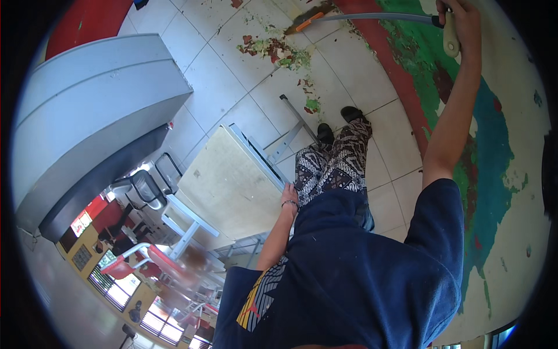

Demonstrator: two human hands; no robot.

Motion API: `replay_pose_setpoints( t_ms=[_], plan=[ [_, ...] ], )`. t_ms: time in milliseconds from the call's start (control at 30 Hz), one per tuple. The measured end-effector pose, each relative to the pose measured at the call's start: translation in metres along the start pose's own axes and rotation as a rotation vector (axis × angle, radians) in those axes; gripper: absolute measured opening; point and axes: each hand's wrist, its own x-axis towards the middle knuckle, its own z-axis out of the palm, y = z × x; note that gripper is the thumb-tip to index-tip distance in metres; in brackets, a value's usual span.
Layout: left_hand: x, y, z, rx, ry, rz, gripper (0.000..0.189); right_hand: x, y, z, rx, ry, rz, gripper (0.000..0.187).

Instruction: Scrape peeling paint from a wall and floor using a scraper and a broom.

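Observation:
My right hand (468, 26) is wrapped around the beige grip of a long broom (379, 16), up beside the wall at the top right. Its grey handle runs left to an orange head with dark bristles, which touches the tiled floor. Near the bristles lies a scatter of paint flakes (279, 52), mostly red, green and cream. A smaller patch of flakes (311, 104) is close to my feet. My left hand (290, 196) rests at the near corner of a pale desk top (231, 183), beside my thigh; whether its fingers grip the edge is unclear.
A painted wall (488, 131) with peeling green, blue and red layers runs along my right. Under the desk, a metal leg (301, 120) stretches towards my shoes. A large grey cabinet-like unit (104, 83) stands left. Red-seated chairs (165, 261) crowd the lower left.

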Motion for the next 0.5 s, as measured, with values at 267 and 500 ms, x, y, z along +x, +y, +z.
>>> replay_pose_setpoints(
  t_ms=[267, 500],
  plan=[
    [-0.004, 0.0, 0.002, 0.054, 0.189, -0.01, 0.037, 0.0, 0.019, -0.012, 0.023, -0.178, -0.224, 0.025],
    [0.013, 0.003, 0.001, 0.01, -0.031, 0.064, 0.042, -0.083, 0.049, 0.013, -0.039, 0.01, 0.067, 0.026]
  ],
)
